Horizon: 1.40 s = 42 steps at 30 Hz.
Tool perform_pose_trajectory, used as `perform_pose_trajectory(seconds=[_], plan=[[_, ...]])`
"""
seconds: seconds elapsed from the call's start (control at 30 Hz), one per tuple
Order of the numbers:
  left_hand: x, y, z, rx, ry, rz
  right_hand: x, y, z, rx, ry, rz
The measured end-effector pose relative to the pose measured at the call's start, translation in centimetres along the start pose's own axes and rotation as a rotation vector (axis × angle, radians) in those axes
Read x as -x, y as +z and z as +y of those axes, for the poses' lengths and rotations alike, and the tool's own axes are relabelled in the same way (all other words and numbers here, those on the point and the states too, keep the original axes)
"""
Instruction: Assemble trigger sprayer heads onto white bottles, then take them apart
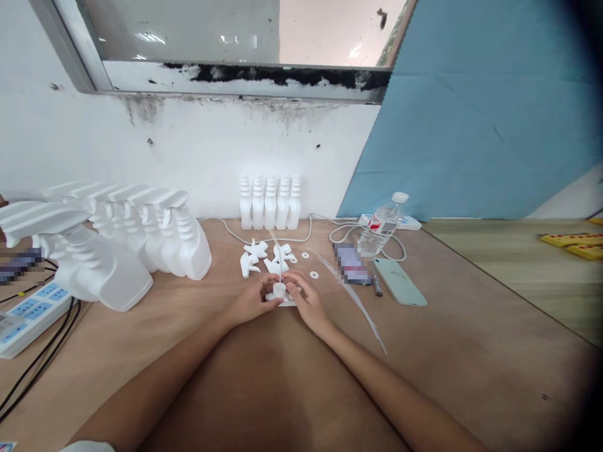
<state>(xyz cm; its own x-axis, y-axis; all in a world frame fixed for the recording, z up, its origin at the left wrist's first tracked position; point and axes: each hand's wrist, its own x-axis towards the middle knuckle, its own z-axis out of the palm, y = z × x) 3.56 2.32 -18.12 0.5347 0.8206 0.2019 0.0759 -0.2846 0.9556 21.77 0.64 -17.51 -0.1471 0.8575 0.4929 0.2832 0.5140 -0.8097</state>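
Between both hands, at the middle of the table, is a white spray head [279, 291] with its round collar upward. A thin clear tube [281, 260] rises from it, leaning slightly left at the top. My left hand [257, 300] curls around its left side, thumb low in front. On the other side, my right hand [306, 300] grips it with bent fingers near the base of the tube. Just beyond lie several loose white spray heads [255, 250] and small white washers [314, 275]. More clear tubes [360, 302] lie to the right of my right hand.
Several white bottles [270, 204] line the wall. Large assembled spray bottles [179, 248] stand left, near a power strip [35, 314] with black cables. Rightward are a blurred phone [352, 263], a pale green phone [400, 282], a dark pen-like item [377, 286] and a water bottle [380, 227].
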Motion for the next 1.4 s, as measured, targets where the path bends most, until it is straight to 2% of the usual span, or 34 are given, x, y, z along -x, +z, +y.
perform_pose_trajectory(seconds=[0.1, 0.2, 0.3, 0.4, 0.5, 0.57, 0.63, 0.73, 0.83, 0.9, 0.97, 1.03, 1.07, 1.17, 1.27, 1.4], plan=[[-0.2, -0.2, -0.1, 0.146, -0.058, 0.097, 0.3, -0.3, 0.2, -0.076, 0.132, 0.068], [-0.3, -0.9, -0.1, 0.187, -0.064, 0.148, 0.3, -0.4, 0.6, -0.162, 0.182, 0.149], [-0.2, -1.7, -0.1, 0.215, -0.047, 0.153, 0.2, -0.3, 0.9, -0.353, 0.292, 0.121], [0.0, -2.3, -0.1, 0.298, -0.049, 0.098, 0.0, -0.1, 1.1, -0.595, 0.458, -0.008], [0.2, -2.5, -0.1, 0.426, -0.079, -0.059, -0.2, -0.4, 1.1, -0.708, 0.601, -0.206], [0.4, -2.4, 0.1, 0.429, -0.105, -0.174, -0.3, -0.7, 0.8, -0.678, 0.663, -0.389], [0.6, -2.1, 0.5, 0.352, -0.139, -0.258, -0.3, -1.2, 0.3, -0.585, 0.652, -0.552], [0.8, -1.3, 1.4, 0.24, -0.18, -0.258, -0.2, -1.7, -0.6, -0.451, 0.58, -0.691], [0.2, -0.9, 2.2, 0.164, -0.171, -0.147, -0.2, -1.7, -0.7, -0.473, 0.595, -0.681], [-1.3, -1.6, 2.3, 0.073, -0.107, 0.003, -0.2, -1.3, -0.3, -0.608, 0.633, -0.559], [-3.8, -3.1, 2.0, -0.063, -0.04, 0.239, -0.2, -0.8, 0.2, -0.751, 0.656, -0.406], [-6.9, -5.4, 1.6, -0.238, -0.032, 0.562, -0.3, -0.6, 0.7, -0.836, 0.659, -0.305], [-8.5, -6.6, 1.3, -0.27, -0.041, 0.663, -0.4, -0.5, 0.9, -0.857, 0.657, -0.278], [-13.2, -9.9, 0.3, -0.334, -0.089, 0.858, -0.6, -0.8, 1.2, -0.905, 0.661, -0.232], [-16.5, -12.2, -0.7, -0.395, -0.171, 0.986, -0.8, -1.3, 1.5, -0.941, 0.67, -0.193], [-18.5, -13.4, -1.9, -0.445, -0.244, 0.966, -1.0, -1.7, 1.6, -0.98, 0.691, -0.186]])
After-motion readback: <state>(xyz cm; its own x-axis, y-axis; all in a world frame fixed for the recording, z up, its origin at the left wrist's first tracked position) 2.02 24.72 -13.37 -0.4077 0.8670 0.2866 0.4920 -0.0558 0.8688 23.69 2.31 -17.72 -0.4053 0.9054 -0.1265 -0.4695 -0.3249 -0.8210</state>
